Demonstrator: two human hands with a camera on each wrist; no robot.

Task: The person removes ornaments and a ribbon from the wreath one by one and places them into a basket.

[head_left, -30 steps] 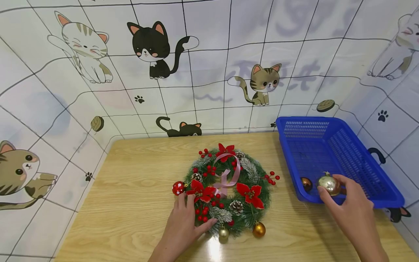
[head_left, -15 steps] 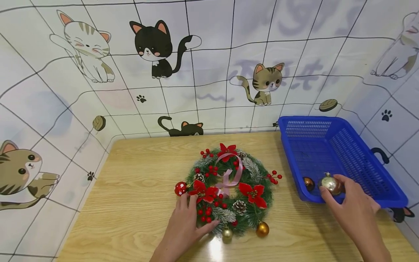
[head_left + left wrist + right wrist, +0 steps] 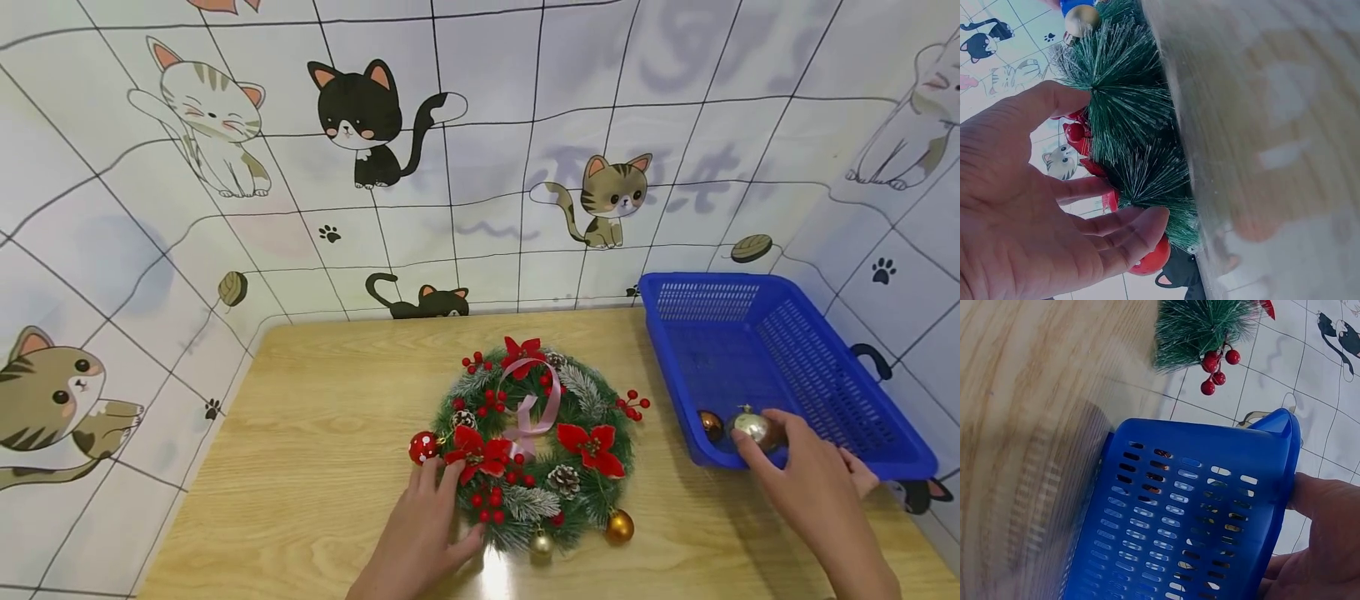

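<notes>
A green Christmas wreath (image 3: 536,500) with red poinsettias, berries, pine cones and a pink ribbon lies on the wooden table. My left hand (image 3: 423,521) touches its lower left edge with spread, slightly bent fingers. The left wrist view shows the thumb (image 3: 1063,100) against the needles. A red dotted bauble (image 3: 423,447) hangs just past those fingertips; a small gold bauble (image 3: 541,546) and an orange-gold one (image 3: 619,527) hang at the near edge. My right hand (image 3: 806,471) holds a pale gold bauble (image 3: 752,430) between thumb and fingers, over the blue basket's near end.
The blue plastic basket (image 3: 675,392) stands on the right side of the table, its perforated wall (image 3: 1172,512) filling the right wrist view. A brown bauble (image 3: 710,426) lies in its near left corner. Cat-printed cloth (image 3: 487,183) rises behind the table.
The wreath's near part has shifted slightly right, with my left hand still touching its edge. The camera view has moved a little. My right hand keeps its hold on the pale gold bauble.
</notes>
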